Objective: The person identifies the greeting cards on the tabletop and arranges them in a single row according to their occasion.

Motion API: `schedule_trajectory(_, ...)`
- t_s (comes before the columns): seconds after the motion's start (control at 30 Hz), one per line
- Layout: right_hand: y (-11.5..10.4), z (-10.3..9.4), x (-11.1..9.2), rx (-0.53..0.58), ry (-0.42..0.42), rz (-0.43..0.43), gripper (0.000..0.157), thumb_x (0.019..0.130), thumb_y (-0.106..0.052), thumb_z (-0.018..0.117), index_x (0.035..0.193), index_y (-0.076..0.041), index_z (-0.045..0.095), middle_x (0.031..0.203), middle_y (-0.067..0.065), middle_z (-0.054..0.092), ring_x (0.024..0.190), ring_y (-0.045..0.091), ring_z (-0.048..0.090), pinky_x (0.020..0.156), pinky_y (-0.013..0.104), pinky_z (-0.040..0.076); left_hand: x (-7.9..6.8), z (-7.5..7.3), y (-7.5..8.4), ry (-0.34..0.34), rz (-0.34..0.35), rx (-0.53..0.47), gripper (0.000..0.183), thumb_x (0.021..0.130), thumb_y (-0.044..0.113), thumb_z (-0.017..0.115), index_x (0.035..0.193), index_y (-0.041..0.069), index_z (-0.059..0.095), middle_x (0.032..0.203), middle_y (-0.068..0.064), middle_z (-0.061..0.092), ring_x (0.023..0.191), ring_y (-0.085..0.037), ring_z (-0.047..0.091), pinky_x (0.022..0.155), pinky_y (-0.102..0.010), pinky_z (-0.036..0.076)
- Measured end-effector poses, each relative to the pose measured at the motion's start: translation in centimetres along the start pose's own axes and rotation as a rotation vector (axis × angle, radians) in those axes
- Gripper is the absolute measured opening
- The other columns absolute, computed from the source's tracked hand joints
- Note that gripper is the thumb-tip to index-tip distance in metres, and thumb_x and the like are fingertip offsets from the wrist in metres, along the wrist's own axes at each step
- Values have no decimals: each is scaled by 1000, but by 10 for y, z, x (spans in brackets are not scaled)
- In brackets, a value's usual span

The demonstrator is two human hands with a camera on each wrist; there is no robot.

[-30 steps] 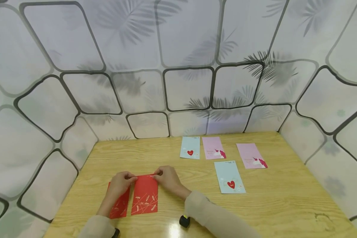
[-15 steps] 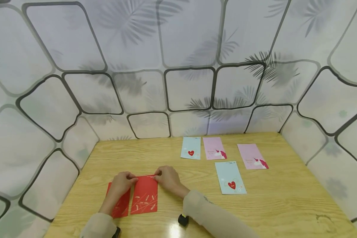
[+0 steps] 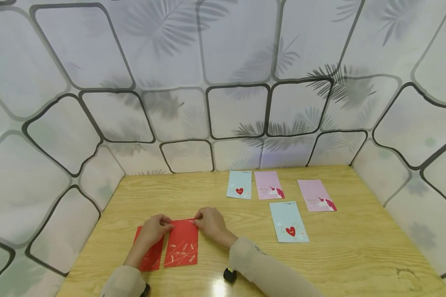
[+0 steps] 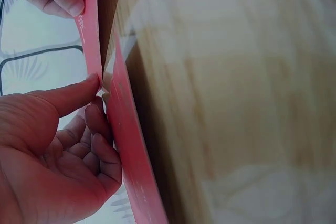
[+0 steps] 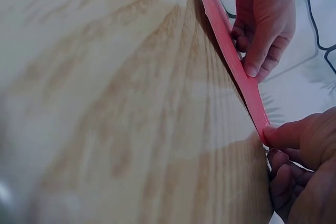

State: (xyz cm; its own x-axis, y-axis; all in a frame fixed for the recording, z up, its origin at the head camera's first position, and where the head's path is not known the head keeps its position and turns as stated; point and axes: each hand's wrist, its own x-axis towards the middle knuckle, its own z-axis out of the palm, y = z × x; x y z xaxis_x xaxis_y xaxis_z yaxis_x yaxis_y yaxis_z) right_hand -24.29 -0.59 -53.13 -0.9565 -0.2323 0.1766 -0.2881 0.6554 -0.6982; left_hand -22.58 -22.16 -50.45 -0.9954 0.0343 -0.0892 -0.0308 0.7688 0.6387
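Note:
A red card (image 3: 182,243) with pale feather and line prints lies at the left front of the table. My left hand (image 3: 153,229) pinches its upper left corner between thumb and fingers. At the upper right corner, my right hand (image 3: 210,222) pinches the same card. A second red card (image 3: 151,259) lies close on its left, partly covered by my left hand and forearm. In the left wrist view, the thumb (image 4: 79,92) presses on the held card's edge, while the other card (image 4: 128,135) passes beside the curled fingers. The right wrist view shows both hands along the card's top edge (image 5: 249,95).
Two light blue heart cards (image 3: 239,185) (image 3: 289,222) and two pink unicorn cards (image 3: 269,185) (image 3: 316,195) lie to the right on the wooden table (image 3: 357,251). A small black object (image 3: 229,275) shows beside the right sleeve. Patterned curtains (image 3: 238,111) enclose the table's back and sides.
The head view has shifted slightly. Both hands keep their hold on the same corners of the red card, which stays in nearly the same place.

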Motion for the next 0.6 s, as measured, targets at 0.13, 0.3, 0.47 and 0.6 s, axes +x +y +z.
schedule_trajectory(0.13, 0, 0, -2, -15, 9, -16, 7, 88, -14, 82, 82, -13, 78, 75, -8, 68, 66, 3, 54, 60, 21, 46, 1, 1, 0, 1, -15, -8, 20, 94, 10, 75, 105, -4, 68, 87, -6, 69, 79, -20, 64, 71, -37, 54)
schedule_trajectory(0.3, -1, -1, -1, -30, 4, -22, 6, 88, -16, 83, 85, -12, 78, 79, -5, 70, 68, 4, 56, 62, 22, 48, 1, 1, -1, 6, -9, -8, 19, 93, 9, 76, 105, -5, 68, 85, -6, 69, 78, -20, 64, 70, -35, 53)
schedule_trajectory(0.47, -1, -2, -1, -35, -6, -20, 9, 88, -19, 84, 86, -12, 78, 78, -6, 69, 68, 4, 55, 63, 23, 48, 1, 2, -2, 4, -1, -14, 18, 93, 8, 76, 104, -4, 68, 85, -5, 68, 78, -19, 64, 69, -33, 52)
schedule_trajectory(0.6, 0, -1, -1, -34, -5, -23, 11, 88, -20, 84, 86, -12, 77, 77, -6, 67, 67, 4, 54, 62, 23, 47, 1, 2, -3, 6, -1, -18, 18, 93, 7, 76, 104, -5, 68, 84, -5, 68, 77, -19, 63, 68, -33, 52)
